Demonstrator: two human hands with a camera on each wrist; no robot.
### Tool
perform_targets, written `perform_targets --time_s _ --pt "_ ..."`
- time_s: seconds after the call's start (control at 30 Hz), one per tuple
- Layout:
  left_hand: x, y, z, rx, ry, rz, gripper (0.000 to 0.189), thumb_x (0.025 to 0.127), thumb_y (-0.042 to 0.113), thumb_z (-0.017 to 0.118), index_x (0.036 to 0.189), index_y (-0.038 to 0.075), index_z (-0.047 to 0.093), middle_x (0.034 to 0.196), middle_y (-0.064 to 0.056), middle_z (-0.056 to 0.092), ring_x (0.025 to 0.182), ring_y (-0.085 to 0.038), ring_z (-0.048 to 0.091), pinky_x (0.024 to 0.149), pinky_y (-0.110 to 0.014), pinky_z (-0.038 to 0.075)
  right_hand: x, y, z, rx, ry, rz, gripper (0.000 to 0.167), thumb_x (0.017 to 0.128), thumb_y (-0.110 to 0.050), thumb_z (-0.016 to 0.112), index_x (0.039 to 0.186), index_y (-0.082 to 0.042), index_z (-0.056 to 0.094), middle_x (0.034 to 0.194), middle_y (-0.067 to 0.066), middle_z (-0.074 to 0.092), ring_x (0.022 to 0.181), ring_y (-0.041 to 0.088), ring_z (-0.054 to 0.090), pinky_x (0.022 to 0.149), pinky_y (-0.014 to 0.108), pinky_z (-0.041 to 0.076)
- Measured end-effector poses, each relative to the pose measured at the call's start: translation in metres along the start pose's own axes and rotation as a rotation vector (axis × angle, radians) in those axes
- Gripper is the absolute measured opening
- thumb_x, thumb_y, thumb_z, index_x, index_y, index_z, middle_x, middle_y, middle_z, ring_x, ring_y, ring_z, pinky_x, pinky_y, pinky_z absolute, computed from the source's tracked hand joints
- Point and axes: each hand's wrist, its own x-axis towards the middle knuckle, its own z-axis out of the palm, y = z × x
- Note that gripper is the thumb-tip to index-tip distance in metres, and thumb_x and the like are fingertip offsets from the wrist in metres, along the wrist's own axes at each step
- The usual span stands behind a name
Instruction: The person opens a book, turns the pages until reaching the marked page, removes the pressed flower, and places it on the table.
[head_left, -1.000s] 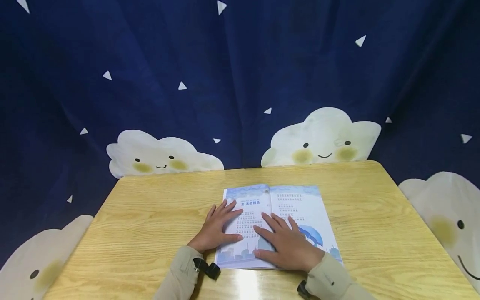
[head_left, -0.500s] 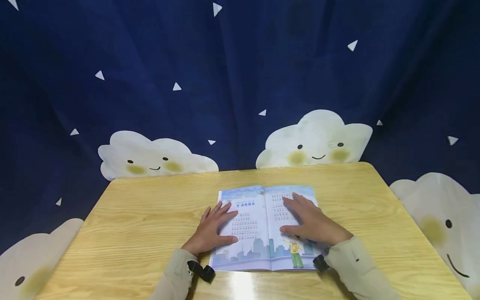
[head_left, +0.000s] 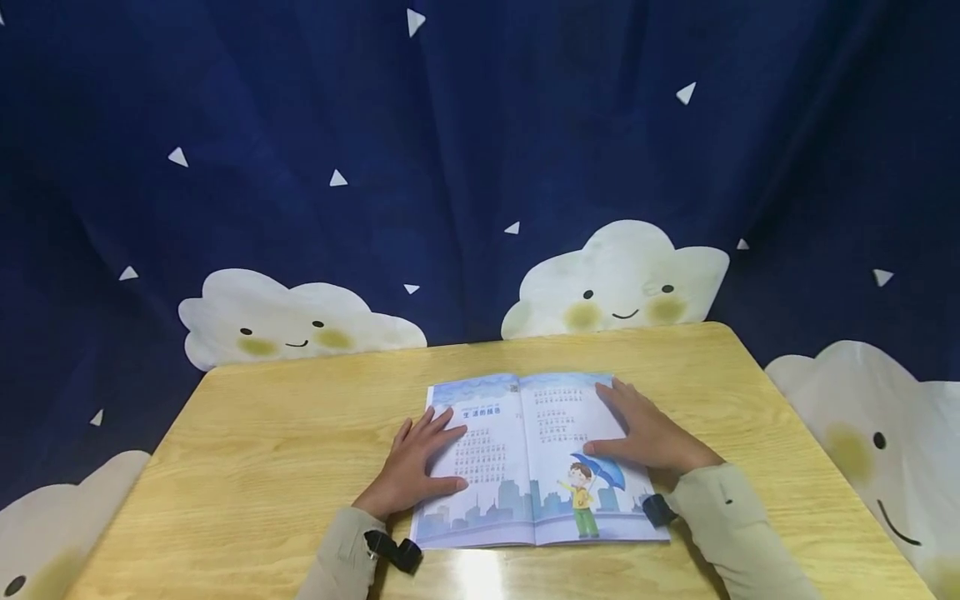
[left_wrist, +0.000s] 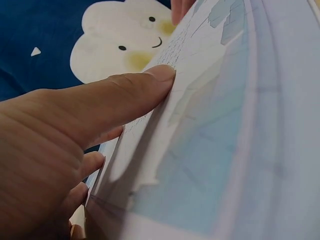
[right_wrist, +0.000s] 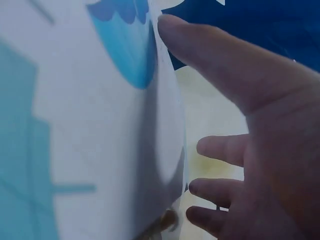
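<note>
An open book (head_left: 487,508) lies on the wooden table, its pages printed with text, a blue city skyline and a child under a blue umbrella (head_left: 603,468). My left hand (head_left: 412,467) rests with spread fingers on the left page near its outer edge; in the left wrist view the thumb (left_wrist: 125,97) lies along the page. At the right page's outer edge is my right hand (head_left: 652,429), fingers spread and thumb over the page above the umbrella. The right wrist view shows that thumb (right_wrist: 200,47) at the page and the other fingers extended past its edge.
The wooden table (head_left: 285,450) spreads out on both sides of the book. Behind it hangs a dark blue curtain (head_left: 450,125) with white triangles and smiling clouds. Black straps with small devices (head_left: 393,552) sit on both wrists.
My right hand has moved from across the book's middle rightward to the right page's outer edge, uncovering the child picture. The left hand stays on the left page. The head view has shifted slightly.
</note>
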Motion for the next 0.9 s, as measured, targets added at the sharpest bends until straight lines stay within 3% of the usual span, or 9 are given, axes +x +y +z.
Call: perform_targets --time_s 0.5,0.7,0.9 --pt "-0.008 -0.002 0.005 -0.041 0.027 -0.011 0.076 0.079 0.057 0.071 0.144 0.024 0.048 0.158 -0.004 0.027 0.147 -0.033 0.01 0.113 -0.059 0.001 0.003 0.002 0.007 0.018 0.034 -0.022 0.109 0.073 -0.068 0.069 0.155 -0.017 0.02 0.16 0.015 0.016 0.144 0.043 0.015 0.109 0.066 0.018" --pt "-0.007 -0.002 0.004 -0.045 0.03 -0.007 0.076 0.079 0.055 0.072 0.144 0.024 0.048 0.158 -0.003 0.027 0.147 -0.033 0.011 0.113 -0.058 0.001 0.002 -0.002 0.01 -0.041 0.048 0.008 0.113 0.069 -0.075 0.067 0.155 -0.018 0.022 0.159 0.018 0.015 0.141 0.049 0.016 0.101 0.076 0.015" --pt "-0.001 0.001 0.002 -0.041 0.022 0.01 0.077 0.079 0.054 0.072 0.145 0.023 0.047 0.158 -0.005 0.026 0.147 -0.033 0.01 0.114 -0.058 0.001 0.002 -0.002 0.012 -0.106 0.075 0.0 0.117 0.065 -0.078 0.067 0.154 -0.016 0.024 0.158 0.02 0.019 0.14 0.048 0.018 0.103 0.073 0.019"
